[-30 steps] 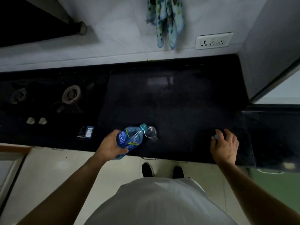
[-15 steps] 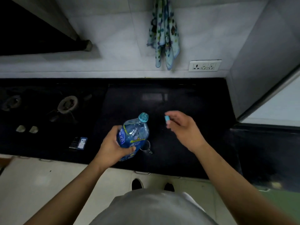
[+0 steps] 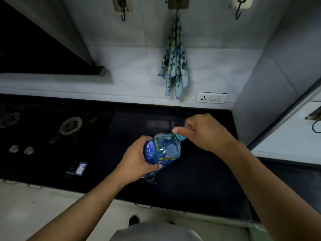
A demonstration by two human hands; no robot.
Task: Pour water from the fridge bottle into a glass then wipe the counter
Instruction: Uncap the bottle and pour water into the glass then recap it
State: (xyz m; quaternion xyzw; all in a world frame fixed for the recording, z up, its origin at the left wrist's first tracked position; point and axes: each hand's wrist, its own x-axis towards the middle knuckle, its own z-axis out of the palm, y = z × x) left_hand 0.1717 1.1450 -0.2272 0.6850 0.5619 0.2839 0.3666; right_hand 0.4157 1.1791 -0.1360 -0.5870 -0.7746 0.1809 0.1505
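Note:
My left hand (image 3: 137, 160) grips a blue plastic water bottle (image 3: 165, 150) by its body, held above the black counter (image 3: 199, 180). My right hand (image 3: 203, 131) is closed on the light blue cap (image 3: 179, 137) at the bottle's neck. The clear glass (image 3: 152, 180) stands on the counter just under the bottle, and only its lower edge shows. A dotted blue-green cloth (image 3: 174, 70) hangs from a wall hook above the counter.
A gas hob (image 3: 69, 126) with two burners takes up the counter's left part. A small dark card (image 3: 76, 168) lies near the front edge. A wall socket (image 3: 211, 97) sits at the back right. A grey wall (image 3: 271, 94) closes the right side.
My right hand picked the cap up from the counter's right side and brought it to the bottle's neck. The bottle came upright from its tilt over the glass. The view tilted upward.

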